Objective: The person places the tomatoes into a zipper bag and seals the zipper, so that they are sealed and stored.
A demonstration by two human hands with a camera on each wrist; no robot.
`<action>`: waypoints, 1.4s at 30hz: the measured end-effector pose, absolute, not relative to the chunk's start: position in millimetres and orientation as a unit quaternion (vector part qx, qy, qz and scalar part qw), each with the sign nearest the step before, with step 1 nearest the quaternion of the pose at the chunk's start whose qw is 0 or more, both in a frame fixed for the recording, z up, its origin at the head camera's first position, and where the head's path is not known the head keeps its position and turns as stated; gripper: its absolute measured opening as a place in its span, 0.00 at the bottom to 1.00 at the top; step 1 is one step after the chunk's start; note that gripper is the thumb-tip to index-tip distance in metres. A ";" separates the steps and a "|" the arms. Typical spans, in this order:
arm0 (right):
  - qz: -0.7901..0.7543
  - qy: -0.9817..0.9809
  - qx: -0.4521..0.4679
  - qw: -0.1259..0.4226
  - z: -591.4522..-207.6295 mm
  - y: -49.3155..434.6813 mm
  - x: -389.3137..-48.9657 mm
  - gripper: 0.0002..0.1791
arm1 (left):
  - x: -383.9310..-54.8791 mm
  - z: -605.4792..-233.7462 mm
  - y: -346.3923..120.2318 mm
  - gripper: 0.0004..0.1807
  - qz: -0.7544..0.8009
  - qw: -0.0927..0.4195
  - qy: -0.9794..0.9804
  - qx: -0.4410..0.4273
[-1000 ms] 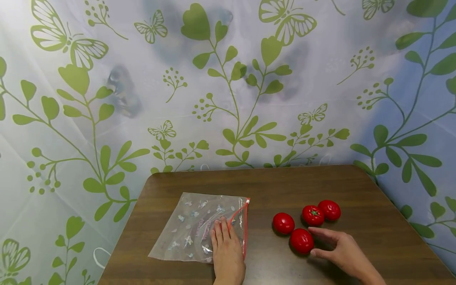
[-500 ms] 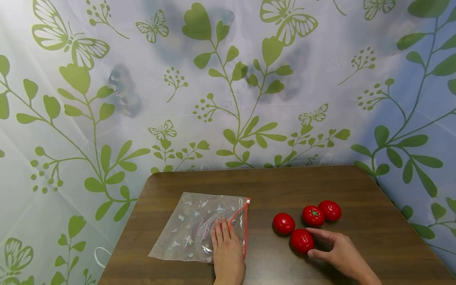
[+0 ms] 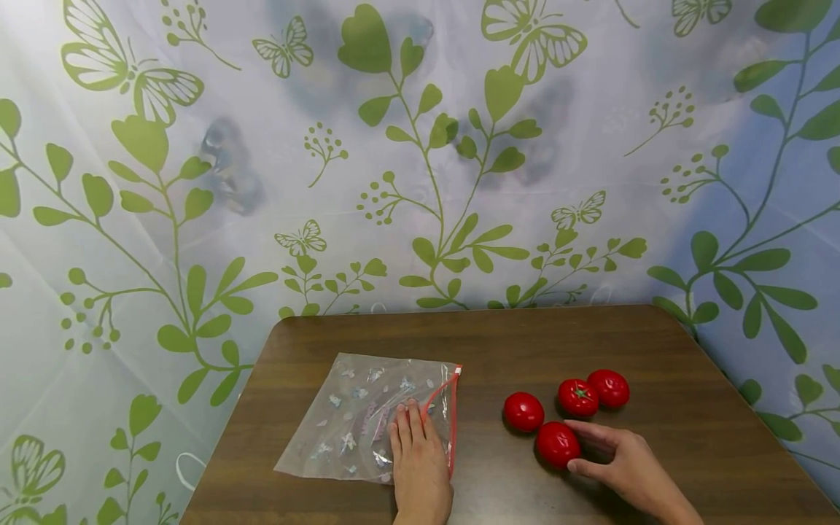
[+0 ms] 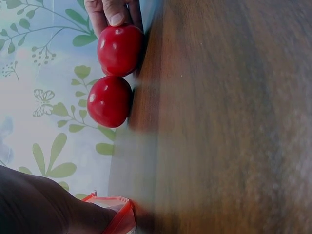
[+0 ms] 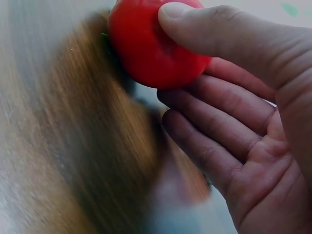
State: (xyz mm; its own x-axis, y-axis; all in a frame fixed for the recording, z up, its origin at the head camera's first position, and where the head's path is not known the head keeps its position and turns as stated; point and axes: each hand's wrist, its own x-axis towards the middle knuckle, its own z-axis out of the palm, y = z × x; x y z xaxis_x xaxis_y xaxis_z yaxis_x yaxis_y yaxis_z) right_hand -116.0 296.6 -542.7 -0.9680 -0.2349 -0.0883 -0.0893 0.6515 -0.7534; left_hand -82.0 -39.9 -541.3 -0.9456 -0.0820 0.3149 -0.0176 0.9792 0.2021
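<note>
My left hand (image 3: 420, 463) lies with straight fingers on a clear zip bag (image 3: 348, 408) with a red edge and small printed figures. The bag is flat on the table. My right hand (image 3: 626, 459) pinches the nearest red tomato (image 3: 557, 445) from its right side. In the right wrist view the thumb presses on that tomato (image 5: 146, 48), with fingers on its far side. Just behind and left is a second tomato (image 3: 523, 412). Farther back, a tomato with a green star-shaped top (image 3: 578, 397) sits beside another tomato (image 3: 608, 388).
The brown wooden table (image 3: 459, 335) has rounded back corners. Behind it hangs a pale curtain (image 3: 420, 182) printed with green leaves and butterflies. A white loop of cord (image 3: 187, 470) shows at the table's left edge.
My right hand has moved slightly left, its thumb and fingers coming in to the nearest tomato. The left hand and the bag stay in place.
</note>
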 end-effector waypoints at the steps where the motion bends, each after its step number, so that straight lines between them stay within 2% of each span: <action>1: -0.405 0.906 -0.092 0.087 -542.5 297.2 -115.6 0.37 | -82.0 -541.4 -40.0 0.58 -0.098 0.162 -0.981 0.025; 18: -0.433 0.890 -0.111 0.093 -524.1 299.9 -112.2 0.38 | -83.0 -539.8 -40.2 0.57 -0.102 0.142 -0.984 0.028; 42: -0.440 0.880 -0.157 0.089 -507.5 266.3 -121.9 0.36 | -80.7 -541.3 -41.5 0.56 -0.104 0.155 -0.982 0.021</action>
